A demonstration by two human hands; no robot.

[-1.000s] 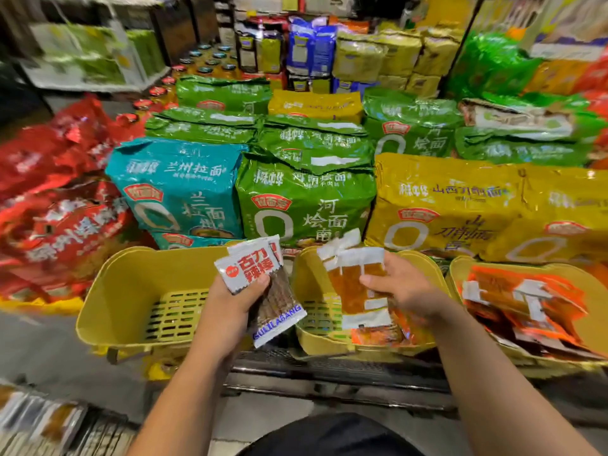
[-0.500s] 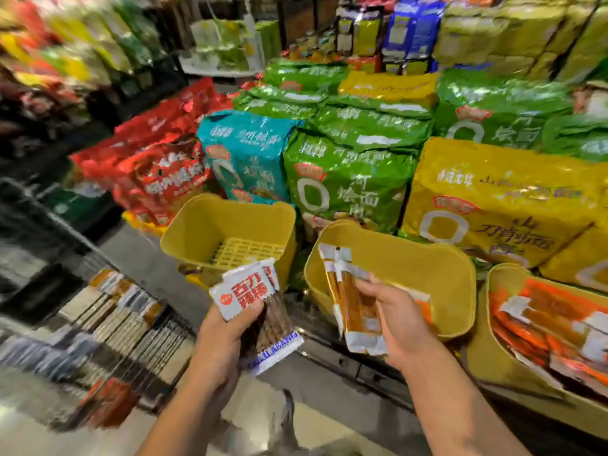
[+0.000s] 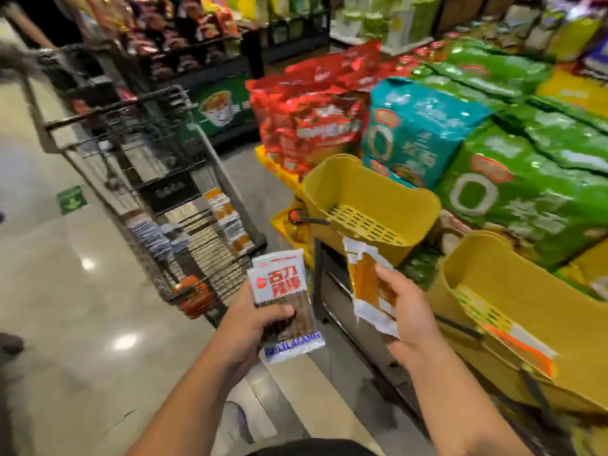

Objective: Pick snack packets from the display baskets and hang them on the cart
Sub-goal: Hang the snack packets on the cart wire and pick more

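Note:
My left hand [image 3: 253, 319] grips a small stack of white packets with red lettering and dark snack sticks [image 3: 283, 301]. My right hand [image 3: 406, 315] holds orange-and-white snack packets [image 3: 368, 284] by their lower part. Both hands hover over the floor in front of the yellow display baskets. The near-left basket [image 3: 371, 192] shows only its slatted bottom; the near-right basket [image 3: 526, 307] holds an orange packet [image 3: 516, 343]. The black wire cart [image 3: 158, 166] stands to the left, with rows of snack packets [image 3: 210, 232] hanging on its side.
Big noodle bags in red [image 3: 316, 120], teal [image 3: 418, 126] and green [image 3: 526, 189] are piled behind the baskets. A dark metal shelf edge [image 3: 345, 311] runs under the baskets. Polished floor [image 3: 82, 307] stretches left. Shelves of goods line the back.
The view has swung left, away from the baskets toward the cart. Both hands, still holding their packets, have come off the basket and now hang over the floor.

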